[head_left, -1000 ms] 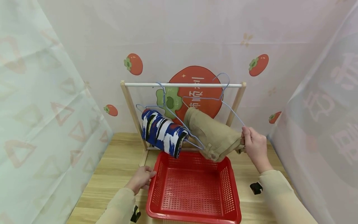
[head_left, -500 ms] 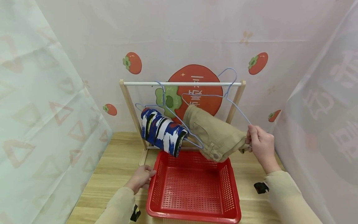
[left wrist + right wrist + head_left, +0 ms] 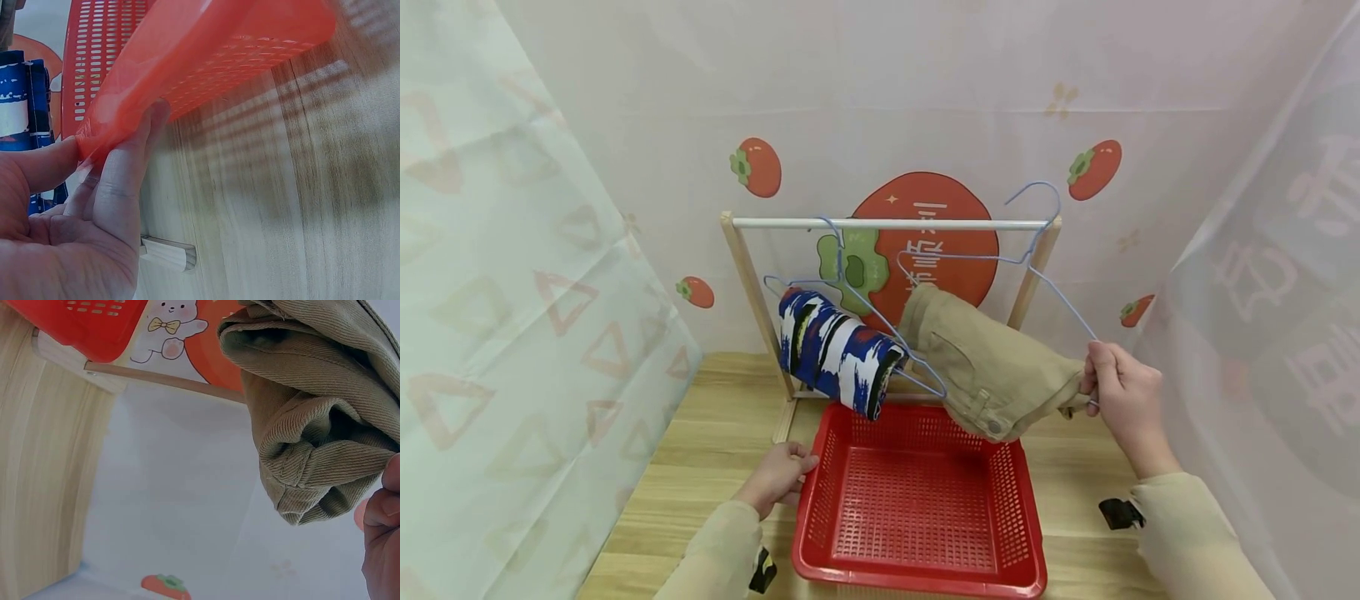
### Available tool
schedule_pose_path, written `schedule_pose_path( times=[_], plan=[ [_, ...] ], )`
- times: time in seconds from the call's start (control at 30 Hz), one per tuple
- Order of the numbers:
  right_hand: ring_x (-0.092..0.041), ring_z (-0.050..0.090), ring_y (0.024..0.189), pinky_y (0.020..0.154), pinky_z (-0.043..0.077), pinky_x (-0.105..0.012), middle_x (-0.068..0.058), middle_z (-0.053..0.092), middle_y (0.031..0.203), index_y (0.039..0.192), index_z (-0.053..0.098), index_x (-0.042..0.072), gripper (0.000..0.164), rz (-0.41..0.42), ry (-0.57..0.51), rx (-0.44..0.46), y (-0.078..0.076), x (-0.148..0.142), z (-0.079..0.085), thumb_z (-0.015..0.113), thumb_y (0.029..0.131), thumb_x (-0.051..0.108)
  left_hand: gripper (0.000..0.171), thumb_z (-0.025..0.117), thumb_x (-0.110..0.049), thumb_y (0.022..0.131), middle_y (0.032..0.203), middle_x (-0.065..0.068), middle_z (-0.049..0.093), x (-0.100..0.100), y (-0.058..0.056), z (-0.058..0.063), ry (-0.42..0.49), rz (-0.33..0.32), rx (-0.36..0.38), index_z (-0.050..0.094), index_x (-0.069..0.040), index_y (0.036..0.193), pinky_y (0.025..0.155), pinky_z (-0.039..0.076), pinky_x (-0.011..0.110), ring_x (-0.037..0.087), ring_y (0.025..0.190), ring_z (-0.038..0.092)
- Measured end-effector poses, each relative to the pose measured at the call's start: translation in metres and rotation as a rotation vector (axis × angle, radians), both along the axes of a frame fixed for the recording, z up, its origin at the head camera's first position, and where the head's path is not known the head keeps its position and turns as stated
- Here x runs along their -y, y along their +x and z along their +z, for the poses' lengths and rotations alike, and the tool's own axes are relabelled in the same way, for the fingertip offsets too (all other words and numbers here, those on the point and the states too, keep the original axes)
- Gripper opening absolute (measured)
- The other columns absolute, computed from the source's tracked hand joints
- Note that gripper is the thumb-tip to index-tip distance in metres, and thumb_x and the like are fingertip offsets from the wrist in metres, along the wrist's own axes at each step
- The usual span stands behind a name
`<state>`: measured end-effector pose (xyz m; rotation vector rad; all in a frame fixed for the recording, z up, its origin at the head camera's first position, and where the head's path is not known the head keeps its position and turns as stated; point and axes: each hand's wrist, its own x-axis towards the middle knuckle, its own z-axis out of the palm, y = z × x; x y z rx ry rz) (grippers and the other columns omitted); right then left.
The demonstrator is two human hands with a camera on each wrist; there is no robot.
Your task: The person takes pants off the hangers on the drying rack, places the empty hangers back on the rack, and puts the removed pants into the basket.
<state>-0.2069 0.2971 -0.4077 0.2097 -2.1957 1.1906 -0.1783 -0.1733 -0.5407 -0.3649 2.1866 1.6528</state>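
Note:
My right hand (image 3: 1126, 396) grips the lower right corner of a blue wire hanger (image 3: 1063, 300). Over that hanger lie folded khaki pants (image 3: 992, 367), tilted down to the right, with a waist button and belt loop showing; the right wrist view shows their twill folds (image 3: 319, 412) beside my fingers. The hanger's hook stands at the rail's right end, overlapping it in the head view. My left hand (image 3: 778, 477) pinches the left rim of a red plastic basket (image 3: 917, 579), thumb on the rim and fingers below it in the left wrist view.
A second blue hanger (image 3: 838, 258) hangs on the white rail (image 3: 887, 223) with a blue, white and black patterned garment (image 3: 838, 354). Wooden posts (image 3: 748, 300) carry the rail behind the basket. Printed cloth walls (image 3: 880, 100) enclose the wooden table (image 3: 685, 467) at back and sides.
My right hand has moved to the right, carrying the hanger and khaki pants; the hook has shifted right along the rail. My left hand, the basket and the patterned garment stay put.

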Motion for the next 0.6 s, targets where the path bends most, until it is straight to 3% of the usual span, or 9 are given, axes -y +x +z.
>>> schedule_pose_path(
  times=[0.6],
  plan=[
    [-0.014, 0.052, 0.036, 0.038, 0.046, -0.025, -0.001, 0.060, 0.055, 0.076, 0.060, 0.003, 0.045, -0.030, -0.056, 0.130, 0.023, -0.020, -0.007, 0.048, 0.109, 0.031, 0.026, 0.053, -0.014, 0.106, 0.093, 0.021, 0.070, -0.003, 0.001, 0.002, -0.010, 0.007, -0.006, 0.055, 0.008, 0.119, 0.064, 0.063, 0.045, 0.032, 0.075, 0.075]
  ],
)
